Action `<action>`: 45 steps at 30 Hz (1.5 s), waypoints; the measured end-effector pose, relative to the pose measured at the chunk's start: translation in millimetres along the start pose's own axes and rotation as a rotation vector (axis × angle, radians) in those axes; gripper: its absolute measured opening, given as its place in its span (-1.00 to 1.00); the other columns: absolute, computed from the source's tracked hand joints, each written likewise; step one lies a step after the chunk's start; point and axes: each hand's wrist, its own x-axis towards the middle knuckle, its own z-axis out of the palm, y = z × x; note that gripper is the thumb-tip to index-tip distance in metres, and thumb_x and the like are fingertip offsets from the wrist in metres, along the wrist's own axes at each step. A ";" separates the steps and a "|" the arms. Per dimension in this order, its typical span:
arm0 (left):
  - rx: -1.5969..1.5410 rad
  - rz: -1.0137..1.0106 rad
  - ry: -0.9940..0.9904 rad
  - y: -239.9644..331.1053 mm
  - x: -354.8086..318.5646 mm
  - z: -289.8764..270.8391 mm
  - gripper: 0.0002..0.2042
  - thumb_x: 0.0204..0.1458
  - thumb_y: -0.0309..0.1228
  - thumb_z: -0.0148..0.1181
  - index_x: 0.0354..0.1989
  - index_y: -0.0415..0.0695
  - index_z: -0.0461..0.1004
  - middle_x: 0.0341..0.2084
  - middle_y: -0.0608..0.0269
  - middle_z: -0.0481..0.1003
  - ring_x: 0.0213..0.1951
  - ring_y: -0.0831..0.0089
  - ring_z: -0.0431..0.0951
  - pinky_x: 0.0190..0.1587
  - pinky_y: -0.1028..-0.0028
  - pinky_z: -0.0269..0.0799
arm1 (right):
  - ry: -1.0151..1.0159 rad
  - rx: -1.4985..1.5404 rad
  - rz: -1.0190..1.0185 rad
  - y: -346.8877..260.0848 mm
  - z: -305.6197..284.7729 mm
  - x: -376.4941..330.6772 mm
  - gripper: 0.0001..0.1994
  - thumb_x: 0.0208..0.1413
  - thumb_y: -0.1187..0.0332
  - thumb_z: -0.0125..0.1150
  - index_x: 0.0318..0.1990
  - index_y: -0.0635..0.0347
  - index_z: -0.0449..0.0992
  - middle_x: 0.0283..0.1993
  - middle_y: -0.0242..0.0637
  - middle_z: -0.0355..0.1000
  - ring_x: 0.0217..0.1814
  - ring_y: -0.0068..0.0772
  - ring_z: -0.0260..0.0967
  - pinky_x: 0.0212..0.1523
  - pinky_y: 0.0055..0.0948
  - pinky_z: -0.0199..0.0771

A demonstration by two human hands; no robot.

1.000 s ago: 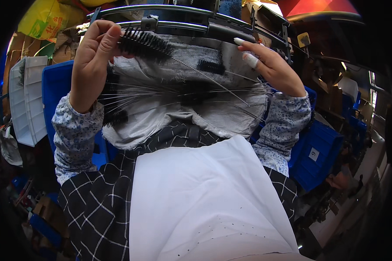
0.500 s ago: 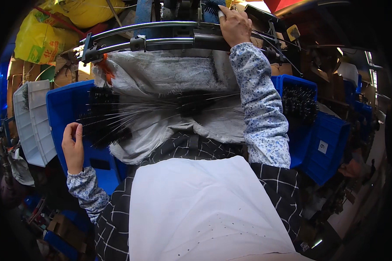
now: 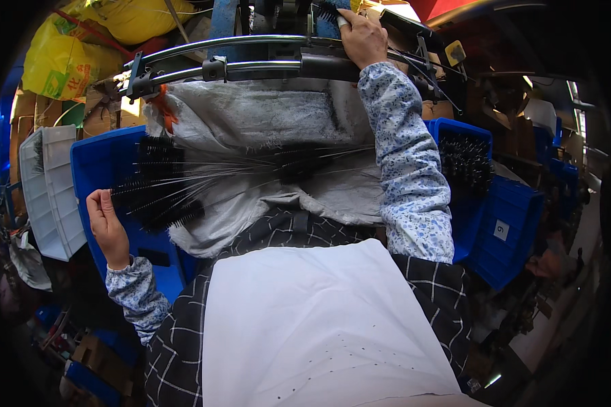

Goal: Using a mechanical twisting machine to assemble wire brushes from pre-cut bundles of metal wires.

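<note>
My left hand [image 3: 110, 230] is closed in a pinch at the bristled tip of a thin wire brush [image 3: 132, 185], left of my lap. That brush belongs to a fan of black-bristled wire brushes [image 3: 163, 163], whose bare wire stems run right across a grey-white cloth [image 3: 251, 122] on my lap. My right hand [image 3: 364, 41] is up at the machine, beyond its metal rails [image 3: 265, 66]. Its fingers are curled, and a white wrap covers a fingertip. Black bristles [image 3: 327, 12] show just left of it; what the fingers grip is hidden.
A blue bin [image 3: 91, 169] stands at the left beside a white tray [image 3: 51, 193]. On the right, a blue bin [image 3: 465, 125] holds black brushes, with another blue bin [image 3: 502, 230] by it. Yellow bags [image 3: 64, 61] lie at the far left. Curved rails cross in front of me.
My left hand has moved a little left, drawing one brush tip outward from the fan. My right hand has shifted slightly left at the machine.
</note>
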 end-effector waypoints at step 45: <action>0.729 0.775 0.805 45.0 47.6 -68.4 -0.89 -0.06 -0.52 -0.01 -0.36 -0.30 0.31 -0.42 0.11 0.36 -0.36 0.27 0.41 -0.30 0.45 0.36 | -0.037 -0.091 0.161 -81.7 18.9 6.4 -0.64 -0.12 0.30 -0.02 -0.09 0.16 0.31 -0.23 -0.30 0.33 -0.22 -0.30 0.30 -0.24 -0.20 0.21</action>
